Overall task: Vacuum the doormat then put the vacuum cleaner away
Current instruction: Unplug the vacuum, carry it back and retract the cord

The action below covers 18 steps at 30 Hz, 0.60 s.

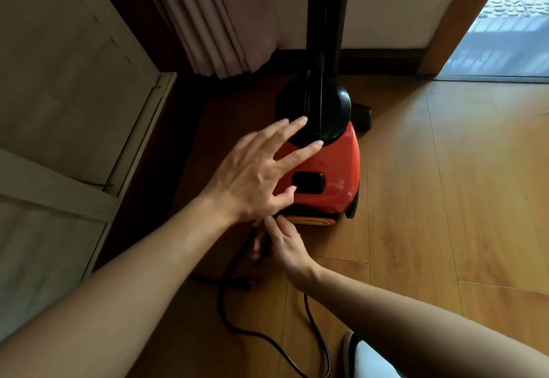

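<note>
A red and black vacuum cleaner (335, 170) stands on the wooden floor near the wall, its black tube rising upright out of the top of the view. My left hand (255, 170) hovers flat over its left side, fingers spread, holding nothing. Just below it, my right hand (282, 244) is at the vacuum's near end, fingers pinched on the black power cord (228, 312) where it enters the body. The cord loops across the floor toward me, and its plug (242, 284) lies on the boards. No doormat is in view.
A pale cabinet (74, 110) fills the left side. Pleated curtains (225, 21) hang behind the vacuum. An open doorway (505, 36) with a wooden frame is at the upper right. A shoe (356, 351) shows at the bottom edge.
</note>
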Each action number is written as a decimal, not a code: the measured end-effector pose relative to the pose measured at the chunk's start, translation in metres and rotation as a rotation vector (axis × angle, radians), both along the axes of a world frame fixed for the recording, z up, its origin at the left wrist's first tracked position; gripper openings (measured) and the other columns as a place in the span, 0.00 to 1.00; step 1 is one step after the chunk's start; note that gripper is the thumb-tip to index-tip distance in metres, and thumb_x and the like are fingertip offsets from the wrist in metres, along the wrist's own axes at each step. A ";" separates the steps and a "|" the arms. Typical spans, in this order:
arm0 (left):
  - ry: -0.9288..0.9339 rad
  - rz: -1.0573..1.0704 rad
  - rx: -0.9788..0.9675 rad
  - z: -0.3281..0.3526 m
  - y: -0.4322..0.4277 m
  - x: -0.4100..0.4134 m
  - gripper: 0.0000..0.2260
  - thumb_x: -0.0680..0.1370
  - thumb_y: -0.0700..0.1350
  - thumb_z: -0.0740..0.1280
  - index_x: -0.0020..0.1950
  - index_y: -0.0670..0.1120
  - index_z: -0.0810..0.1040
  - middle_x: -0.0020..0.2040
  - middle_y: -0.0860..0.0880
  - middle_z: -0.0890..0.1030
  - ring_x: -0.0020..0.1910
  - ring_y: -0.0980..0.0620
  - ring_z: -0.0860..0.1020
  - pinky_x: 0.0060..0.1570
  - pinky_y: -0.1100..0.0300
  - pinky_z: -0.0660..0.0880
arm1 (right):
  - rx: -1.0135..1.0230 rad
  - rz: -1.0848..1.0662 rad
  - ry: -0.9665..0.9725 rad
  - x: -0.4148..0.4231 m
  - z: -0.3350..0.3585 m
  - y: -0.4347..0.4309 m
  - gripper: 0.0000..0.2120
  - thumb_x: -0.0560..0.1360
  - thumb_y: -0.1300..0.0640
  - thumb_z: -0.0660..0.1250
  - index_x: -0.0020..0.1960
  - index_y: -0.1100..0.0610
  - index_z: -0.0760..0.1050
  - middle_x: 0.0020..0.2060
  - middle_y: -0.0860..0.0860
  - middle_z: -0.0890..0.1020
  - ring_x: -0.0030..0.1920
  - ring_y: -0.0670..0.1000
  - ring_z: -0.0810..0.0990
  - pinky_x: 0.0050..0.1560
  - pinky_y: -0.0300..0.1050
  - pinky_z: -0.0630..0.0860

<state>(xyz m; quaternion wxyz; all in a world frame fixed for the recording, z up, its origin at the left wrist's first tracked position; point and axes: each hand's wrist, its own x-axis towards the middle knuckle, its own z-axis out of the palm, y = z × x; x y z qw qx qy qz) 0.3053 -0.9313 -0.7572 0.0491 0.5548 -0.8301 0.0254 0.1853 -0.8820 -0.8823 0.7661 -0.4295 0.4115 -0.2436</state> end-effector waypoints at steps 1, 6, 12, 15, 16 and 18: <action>-0.040 -0.029 0.013 0.005 -0.008 0.000 0.36 0.74 0.58 0.67 0.80 0.58 0.58 0.82 0.45 0.53 0.79 0.44 0.57 0.72 0.48 0.63 | 0.033 -0.014 0.023 0.004 -0.001 0.000 0.20 0.86 0.48 0.53 0.57 0.65 0.72 0.28 0.53 0.77 0.30 0.53 0.78 0.39 0.52 0.74; -0.097 -0.046 0.202 0.020 -0.017 0.003 0.38 0.76 0.61 0.67 0.80 0.63 0.49 0.82 0.42 0.42 0.80 0.43 0.54 0.73 0.51 0.62 | 0.185 -0.024 0.115 0.003 0.007 0.002 0.25 0.85 0.44 0.53 0.50 0.63 0.76 0.27 0.53 0.76 0.28 0.51 0.76 0.31 0.43 0.74; -0.031 0.035 0.214 0.001 -0.022 0.015 0.41 0.75 0.62 0.67 0.80 0.64 0.45 0.81 0.38 0.47 0.80 0.40 0.54 0.74 0.50 0.61 | 0.168 -0.045 0.123 0.005 -0.002 -0.004 0.25 0.85 0.42 0.53 0.48 0.61 0.77 0.27 0.53 0.76 0.31 0.54 0.77 0.35 0.47 0.75; -0.088 -0.092 0.211 -0.020 -0.019 0.026 0.38 0.76 0.61 0.68 0.80 0.64 0.49 0.81 0.37 0.47 0.80 0.40 0.53 0.74 0.52 0.58 | 0.177 -0.065 0.084 0.012 -0.012 0.001 0.24 0.85 0.42 0.53 0.47 0.60 0.77 0.28 0.54 0.76 0.31 0.54 0.78 0.34 0.44 0.76; -0.089 -0.114 0.200 -0.026 -0.020 0.028 0.38 0.76 0.61 0.67 0.80 0.64 0.49 0.81 0.37 0.46 0.80 0.40 0.53 0.74 0.52 0.57 | 0.191 -0.088 0.070 0.012 -0.016 0.003 0.24 0.85 0.42 0.54 0.47 0.59 0.77 0.28 0.54 0.75 0.30 0.53 0.77 0.33 0.43 0.76; -0.076 -0.140 0.165 -0.035 -0.021 0.031 0.37 0.76 0.60 0.67 0.80 0.64 0.51 0.81 0.37 0.45 0.80 0.39 0.52 0.75 0.50 0.61 | 0.214 -0.130 0.053 0.012 -0.022 0.004 0.24 0.84 0.41 0.55 0.46 0.60 0.76 0.27 0.53 0.73 0.28 0.52 0.76 0.34 0.45 0.77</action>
